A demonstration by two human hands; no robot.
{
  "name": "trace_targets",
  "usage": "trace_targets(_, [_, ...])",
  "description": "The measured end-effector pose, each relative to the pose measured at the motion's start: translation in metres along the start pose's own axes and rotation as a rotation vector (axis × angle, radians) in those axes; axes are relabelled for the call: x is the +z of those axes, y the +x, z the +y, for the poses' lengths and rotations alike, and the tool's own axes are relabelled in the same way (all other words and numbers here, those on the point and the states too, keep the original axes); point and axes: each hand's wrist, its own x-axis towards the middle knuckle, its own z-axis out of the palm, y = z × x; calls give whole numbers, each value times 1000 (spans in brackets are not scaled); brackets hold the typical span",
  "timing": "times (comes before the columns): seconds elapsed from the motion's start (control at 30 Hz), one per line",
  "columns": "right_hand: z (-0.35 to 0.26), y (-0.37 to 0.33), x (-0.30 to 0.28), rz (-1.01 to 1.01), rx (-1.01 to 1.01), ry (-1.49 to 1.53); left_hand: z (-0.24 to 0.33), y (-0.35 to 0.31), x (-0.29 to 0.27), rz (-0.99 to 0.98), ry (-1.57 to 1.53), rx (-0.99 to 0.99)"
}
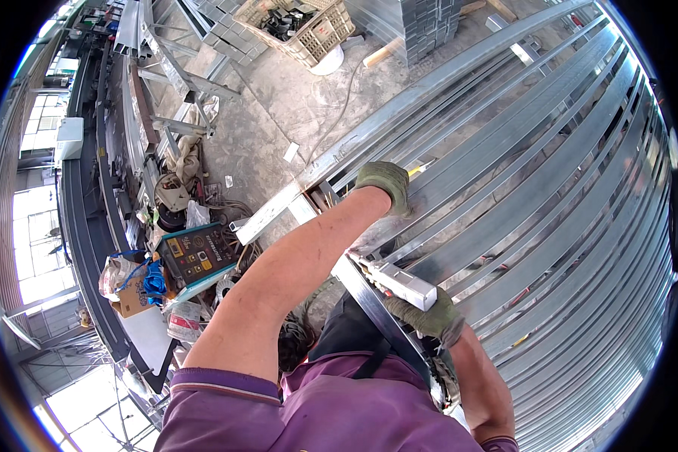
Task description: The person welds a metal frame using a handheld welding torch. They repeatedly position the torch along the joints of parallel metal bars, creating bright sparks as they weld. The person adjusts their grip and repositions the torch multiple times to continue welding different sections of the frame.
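Both my hands wear dark green work gloves. My left hand (385, 187) reaches over the corner of a metal frame, its fingers curled downward. Just beyond it shows a small yellow strip (416, 170); I cannot make out whether the fingers hold it. Closer to my body, my right hand (429, 315) is closed around a silver-white box-shaped piece (405, 285) with a squared end. Its narrower far end lies over a metal bar (373, 297) in front of my waist. Long parallel galvanized tubes (497, 233) run from beside my hands to the right.
A teal-edged control box (200, 252) stands at left among cables and bags. Beyond are a beige plastic crate (297, 34) with dark parts and stacked metal tubes (428, 30). A metal rack (177, 75) stands at far left. The frame's long side rail (429, 90) crosses the concrete floor.
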Motion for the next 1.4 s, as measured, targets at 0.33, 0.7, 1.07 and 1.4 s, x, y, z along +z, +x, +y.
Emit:
trace_targets(0.33, [-11,-8,-1,20,52,9,0,1,1,5,0,7])
trace_targets(0.7, [-42,-17,-3,-14,174,138,-2,4,3,10,7,8])
trace_targets(1.07, [-28,-15,-4,-4,146,0,-2,6,6,22,17,5])
trace_targets(1.4, [-29,-16,-7,-40,202,6,0,6,4,10,10,-9])
